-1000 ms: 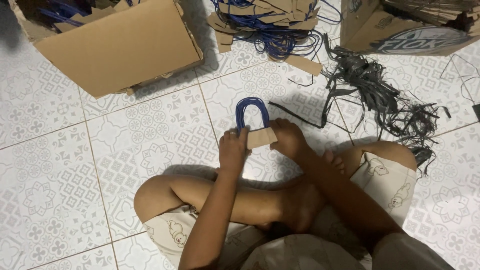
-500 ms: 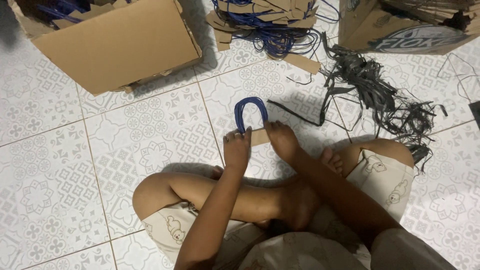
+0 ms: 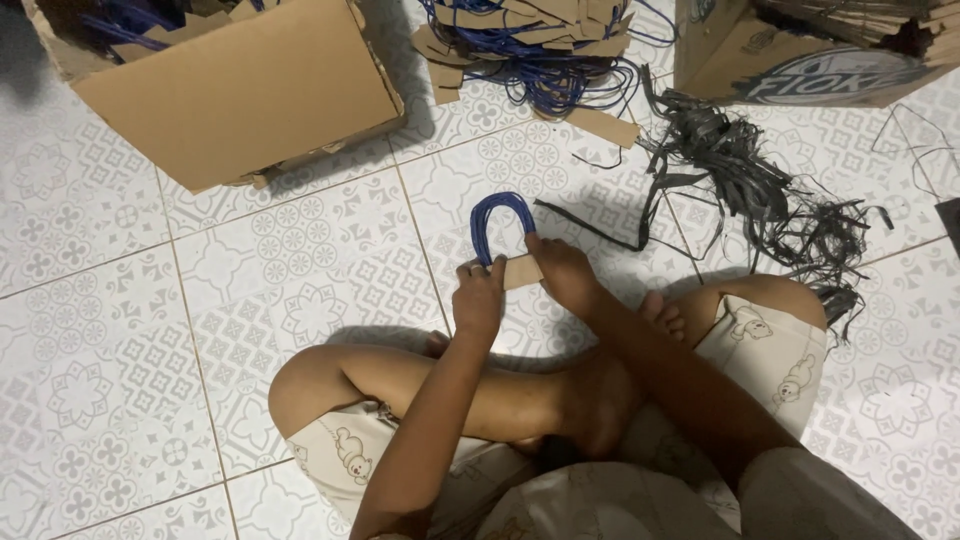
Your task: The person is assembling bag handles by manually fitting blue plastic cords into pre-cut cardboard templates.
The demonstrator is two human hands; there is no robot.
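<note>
The left hand (image 3: pixel 480 297) and right hand (image 3: pixel 563 272) cover most of the small cardboard piece (image 3: pixel 522 270); only a strip shows between the fingers (image 3: pixel 470 270). The lower ends of the blue cord loop (image 3: pixel 500 218) vanish behind those fingers, so how they are fastened cannot be told. Well beyond the fingers, the open cardboard box (image 3: pixel 240 95), the heap of blue cords and card pieces (image 3: pixel 530 50) and a second box (image 3: pixel 810 50) are cut off by the top edge.
</note>
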